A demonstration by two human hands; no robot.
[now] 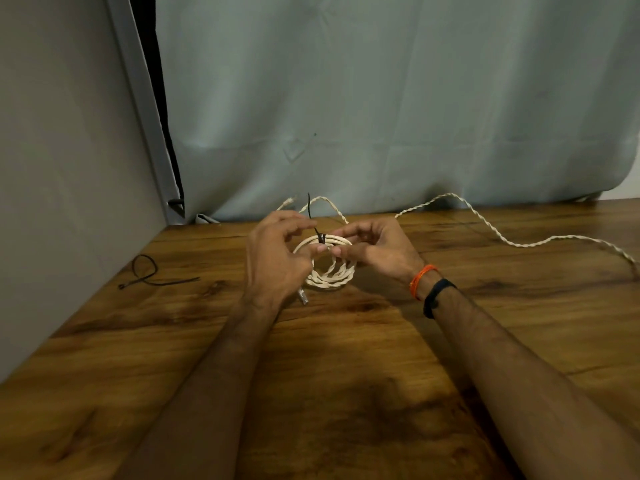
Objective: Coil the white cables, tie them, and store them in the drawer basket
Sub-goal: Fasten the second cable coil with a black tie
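1. Left hand [277,252]: fingers curled, thumb and forefinger pinching black cable tie [317,227] near its tail; thumb tip pressed against top of coil.
2. Right hand [372,249]: fingers curled, thumb and fingertips pinching the top of the coil just beside the tie's wrap point.
3. Coiled white cable [329,271]: twisted-pair, several loops, held between both hands, upper edge gripped, lower loops hanging just above or touching wooden table [329,393]; cannot tell which.
4. Cable tie wrapped round top of coil, tail sticking up and left above the fingers.
5. Metal-tipped connector [303,296] poking out below left wrist, at coil's lower left.
6. Orange thread band [420,280] and black band [435,296] on right wrist.
7. Loose white cable end [332,207] arcing behind hands toward curtain.
8. Second white cable [512,241], uncoiled, snaking across table from centre back to right edge, well apart from coil.
9. Spare black cable tie [149,271], looped, lying on table far left, near grey wall panel [62,168].
10. Pale blue-green curtain [398,98] hanging behind table's rear edge.
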